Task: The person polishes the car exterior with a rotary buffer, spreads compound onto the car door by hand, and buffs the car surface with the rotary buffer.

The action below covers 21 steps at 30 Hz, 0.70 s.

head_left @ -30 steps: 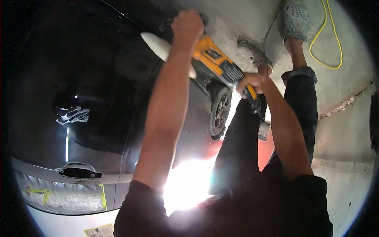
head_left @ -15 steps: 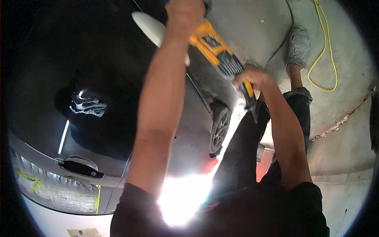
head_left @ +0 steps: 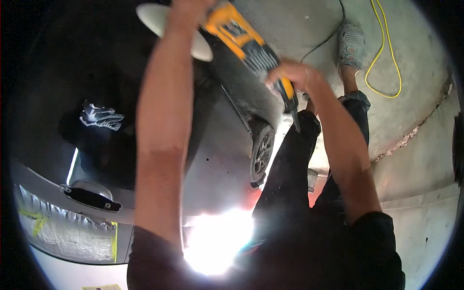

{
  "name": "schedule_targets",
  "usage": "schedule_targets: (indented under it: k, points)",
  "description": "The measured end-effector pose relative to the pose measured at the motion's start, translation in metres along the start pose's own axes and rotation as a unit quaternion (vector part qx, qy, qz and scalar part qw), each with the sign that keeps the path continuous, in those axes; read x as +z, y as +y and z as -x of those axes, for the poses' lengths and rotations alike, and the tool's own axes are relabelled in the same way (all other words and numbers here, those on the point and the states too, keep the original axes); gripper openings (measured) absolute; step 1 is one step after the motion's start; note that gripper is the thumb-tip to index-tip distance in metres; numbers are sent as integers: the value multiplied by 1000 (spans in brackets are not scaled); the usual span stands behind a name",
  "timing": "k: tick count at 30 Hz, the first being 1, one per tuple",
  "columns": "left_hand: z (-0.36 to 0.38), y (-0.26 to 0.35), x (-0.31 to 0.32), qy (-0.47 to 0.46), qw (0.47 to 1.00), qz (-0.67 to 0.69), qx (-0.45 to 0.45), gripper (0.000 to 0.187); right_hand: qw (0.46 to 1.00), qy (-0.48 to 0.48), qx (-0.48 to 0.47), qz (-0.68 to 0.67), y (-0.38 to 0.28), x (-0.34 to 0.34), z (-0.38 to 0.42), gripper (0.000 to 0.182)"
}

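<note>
Polisher point(head_left: 246, 41) shifted toward white smear point(head_left: 100, 117); right hand point(head_left: 296, 75) grips rear, left hand point(head_left: 192, 7) grips front, cut off.

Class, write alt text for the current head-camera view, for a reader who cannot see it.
A person's left hand and right hand hold a yellow-and-black power tool with a white disc beside a dark car. Yellow tape edges its covered window; a yellow cord loops on the floor.
</note>
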<state>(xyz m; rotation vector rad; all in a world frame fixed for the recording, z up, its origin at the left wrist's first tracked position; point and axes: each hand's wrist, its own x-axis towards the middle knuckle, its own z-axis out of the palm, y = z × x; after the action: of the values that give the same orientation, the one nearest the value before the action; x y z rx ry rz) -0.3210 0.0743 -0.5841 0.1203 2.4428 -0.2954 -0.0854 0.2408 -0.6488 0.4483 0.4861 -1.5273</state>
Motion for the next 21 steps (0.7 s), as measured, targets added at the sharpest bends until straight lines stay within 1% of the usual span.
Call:
schedule_targets:
  k: [1, 2, 3, 4, 5, 6, 7, 9, 10, 12, 13, 15, 16, 17, 18, 19, 20, 21]
  points:
    - [21, 2, 23, -17, 999, 11, -33, 28, 998, -53, 8, -31, 33, -5, 6, 19]
    - [46, 0, 50, -38, 998, 33, -29, 33, 997, -35, 50, -40, 56, 0, 20, 21]
    - [70, -3, 76, -59, 996, 56, -25, 38, 998, -8, 56, 18, 96, -2, 20, 20]
    - [95, -3, 96, -84, 993, 78, -42, 37, 997, 30, 69, 30, 101, 13, 41, 21]
    - [118, -1, 107, -109, 987, 98, -59, 36, 993, 31, 109, -19, 136, 15, 43, 23]
    - [140, 5, 106, -128, 980, 120, -95, 34, 992, 32, 123, -24, 141, 25, 60, 30]
    - [159, 11, 103, -147, 970, 143, -130, 31, 986, 33, 161, -37, 135, 37, 73, 51]
    - [186, 7, 103, -120, 969, 169, -135, 32, 987, 32, 156, -6, 151, 50, 78, 66]
    - [193, 3, 101, -104, 968, 182, -139, 32, 988, 45, 151, 1, 151, 54, 81, 67]
    - [194, -2, 77, -83, 968, 185, -147, 33, 987, 70, 140, 18, 125, 70, 86, 71]
    - [190, -8, 62, -71, 968, 186, -153, 34, 990, 88, 108, 16, 114, 74, 80, 68]
    - [175, -23, 38, 16, 972, 195, -127, 31, 991, 121, 45, 13, 95, 80, 65, 61]
    - [162, -34, 30, 56, 975, 184, -114, 31, 988, 148, 4, 39, 101, 71, 44, 61]
    - [149, -40, 17, 100, 975, 161, -112, 32, 987, 143, -2, 67, 59, 77, 46, 62]
    - [134, -47, 3, 121, 972, 171, -108, 32, 981, 169, -34, 91, 38, 77, 38, 60]
    - [117, -63, 7, 195, 963, 183, -47, 30, 981, 161, -58, 91, 18, 76, 32, 58]
    - [111, -46, -42, 125, 958, 231, -120, 25, 981, 154, -82, 90, -1, 74, 26, 57]
    - [98, -52, -46, 174, 957, 214, -88, 21, 979, 148, -106, 88, -17, 72, 20, 56]
